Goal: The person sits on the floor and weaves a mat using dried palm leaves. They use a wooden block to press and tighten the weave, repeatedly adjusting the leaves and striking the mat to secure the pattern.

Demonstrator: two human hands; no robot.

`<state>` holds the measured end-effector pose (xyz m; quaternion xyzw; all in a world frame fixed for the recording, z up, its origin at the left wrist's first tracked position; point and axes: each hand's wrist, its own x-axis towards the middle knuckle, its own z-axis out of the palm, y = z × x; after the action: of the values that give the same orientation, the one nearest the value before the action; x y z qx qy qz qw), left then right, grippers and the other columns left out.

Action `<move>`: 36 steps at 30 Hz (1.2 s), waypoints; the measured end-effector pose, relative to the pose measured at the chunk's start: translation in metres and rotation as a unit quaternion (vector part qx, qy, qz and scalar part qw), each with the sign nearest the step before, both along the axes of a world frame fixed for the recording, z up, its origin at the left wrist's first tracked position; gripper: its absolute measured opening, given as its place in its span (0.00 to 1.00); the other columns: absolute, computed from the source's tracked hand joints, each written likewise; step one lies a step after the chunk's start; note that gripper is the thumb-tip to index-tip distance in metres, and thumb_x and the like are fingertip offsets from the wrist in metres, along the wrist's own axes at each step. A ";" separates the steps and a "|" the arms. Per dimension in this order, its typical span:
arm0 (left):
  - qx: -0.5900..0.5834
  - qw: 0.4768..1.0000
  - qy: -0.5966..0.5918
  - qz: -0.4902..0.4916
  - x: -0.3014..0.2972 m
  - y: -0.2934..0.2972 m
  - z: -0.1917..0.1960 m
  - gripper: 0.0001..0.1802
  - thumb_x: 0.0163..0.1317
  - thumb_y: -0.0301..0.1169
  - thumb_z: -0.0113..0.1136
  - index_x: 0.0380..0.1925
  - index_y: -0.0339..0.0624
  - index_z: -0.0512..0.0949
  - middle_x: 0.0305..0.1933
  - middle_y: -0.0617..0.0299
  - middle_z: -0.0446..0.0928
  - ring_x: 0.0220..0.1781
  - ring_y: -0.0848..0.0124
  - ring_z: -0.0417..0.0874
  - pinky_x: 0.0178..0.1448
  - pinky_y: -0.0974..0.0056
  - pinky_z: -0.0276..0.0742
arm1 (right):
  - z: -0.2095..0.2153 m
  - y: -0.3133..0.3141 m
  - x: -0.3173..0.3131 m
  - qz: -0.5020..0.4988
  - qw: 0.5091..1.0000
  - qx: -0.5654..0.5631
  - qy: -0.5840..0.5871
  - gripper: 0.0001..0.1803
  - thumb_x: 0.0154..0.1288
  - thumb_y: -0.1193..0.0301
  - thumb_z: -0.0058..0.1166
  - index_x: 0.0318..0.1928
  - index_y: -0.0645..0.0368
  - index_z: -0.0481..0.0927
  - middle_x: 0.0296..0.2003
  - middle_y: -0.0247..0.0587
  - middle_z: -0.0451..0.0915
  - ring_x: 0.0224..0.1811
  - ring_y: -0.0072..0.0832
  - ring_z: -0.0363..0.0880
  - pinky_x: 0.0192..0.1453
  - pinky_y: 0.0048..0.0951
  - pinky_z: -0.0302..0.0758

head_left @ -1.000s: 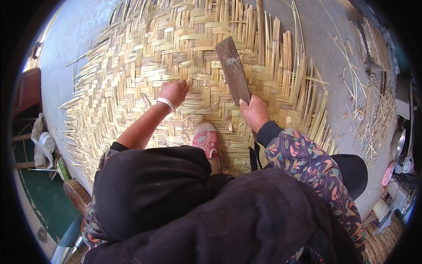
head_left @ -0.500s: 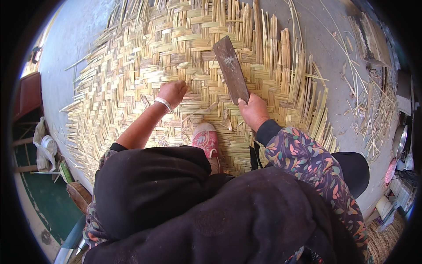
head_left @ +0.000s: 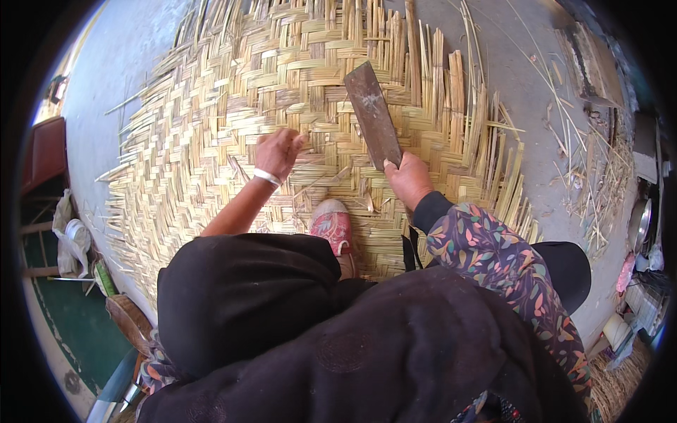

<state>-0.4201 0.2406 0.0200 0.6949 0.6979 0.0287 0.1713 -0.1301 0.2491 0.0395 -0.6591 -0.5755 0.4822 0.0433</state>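
The broad blade (head_left: 372, 113) is resting flat on the woven mat (head_left: 211, 141), just ahead of the right hand (head_left: 407, 180) gripping its handle. The left hand (head_left: 278, 151) is pinching a strip beside it — a slip could nick those fingers.

- Right hand (head_left: 407, 178) grips broad flat blade (head_left: 373, 114) — tip angled up over woven bamboo mat (head_left: 211, 141).
- Left hand (head_left: 279, 151) pinches mat strips near mat's centre.
- Red shoe (head_left: 331, 227) planted on mat's near edge.
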 end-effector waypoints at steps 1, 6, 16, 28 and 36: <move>0.043 0.998 -0.021 0.035 0.000 -0.005 0.000 0.26 0.68 0.58 0.42 0.36 0.50 0.79 0.37 0.62 0.79 0.43 0.63 0.79 0.52 0.57 0.66 | 0.000 0.000 0.000 0.001 1.000 -0.002 -0.002 0.18 0.62 0.60 0.53 0.38 0.66 0.78 0.34 0.62 0.80 0.41 0.55 0.79 0.47 0.46 0.73; 0.102 0.995 -0.003 0.014 -0.006 -0.023 0.000 0.21 0.55 0.54 0.63 0.33 0.50 0.79 0.38 0.64 0.78 0.48 0.63 0.76 0.55 0.57 0.62 | 0.000 0.000 -0.001 -0.013 1.000 -0.001 0.018 0.18 0.62 0.60 0.53 0.38 0.66 0.79 0.34 0.62 0.80 0.41 0.55 0.79 0.47 0.46 0.74; 0.103 0.992 0.063 0.039 -0.001 -0.014 -0.037 0.34 0.67 0.54 0.46 0.68 0.50 0.58 0.74 0.55 0.52 0.77 0.54 0.48 0.75 0.48 0.41 | 0.002 0.000 0.000 -0.011 1.000 -0.002 0.008 0.19 0.62 0.60 0.54 0.37 0.67 0.78 0.33 0.61 0.80 0.40 0.54 0.79 0.46 0.46 0.74; 0.121 0.990 -0.005 0.074 -0.006 -0.014 -0.020 0.38 0.69 0.54 0.43 0.71 0.45 0.51 0.75 0.52 0.51 0.77 0.53 0.48 0.76 0.47 0.40 | -0.001 -0.002 0.001 -0.001 1.000 0.006 -0.003 0.20 0.63 0.59 0.52 0.35 0.70 0.77 0.32 0.64 0.79 0.40 0.57 0.78 0.46 0.49 0.73; 0.131 0.982 0.008 0.136 -0.008 -0.070 -0.020 0.32 0.60 0.43 0.62 0.63 0.48 0.66 0.68 0.54 0.63 0.69 0.54 0.62 0.70 0.50 0.55 | 0.002 -0.004 0.000 0.005 1.000 0.023 -0.013 0.20 0.63 0.59 0.52 0.35 0.69 0.77 0.32 0.64 0.79 0.39 0.57 0.78 0.45 0.50 0.73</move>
<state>-0.4276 0.1708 -0.0005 0.6100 0.7775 0.1376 0.0673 -0.1304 0.2454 0.0413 -0.6612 -0.5901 0.4607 0.0491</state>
